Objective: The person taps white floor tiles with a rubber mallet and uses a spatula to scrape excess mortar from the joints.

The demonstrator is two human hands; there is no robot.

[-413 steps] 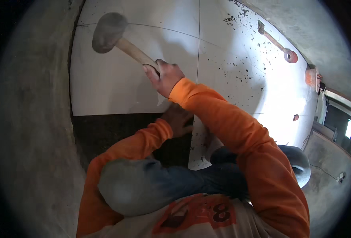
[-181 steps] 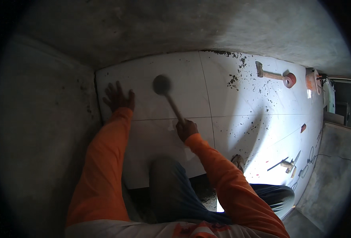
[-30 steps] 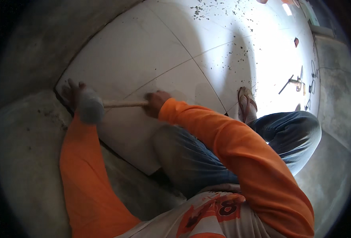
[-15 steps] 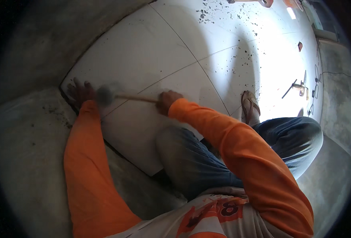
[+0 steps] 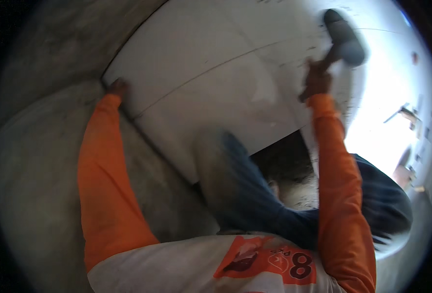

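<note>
My right hand (image 5: 317, 79) grips a rubber mallet (image 5: 345, 39) by its wooden handle. The mallet is raised at the upper right, its dark, blurred head apart from the floor. Over at the left, my left hand (image 5: 118, 88) rests at the corner of a large white floor tile (image 5: 177, 63), close to where it meets the wall. Motion smears its fingers, so their pose is unclear. A thin dark joint line runs across the tiles between my hands.
Grey concrete walls (image 5: 35, 156) border the tiles on the left. A dark untiled gap (image 5: 287, 154) lies beside my bent knee (image 5: 235, 166). Blurred tools (image 5: 407, 116) lie on the brightly lit floor at the right.
My right hand has swung the mallet from beside my left hand up to the upper right. My left hand, earlier spread flat, looks more compact. The view has shifted, showing the untiled gap.
</note>
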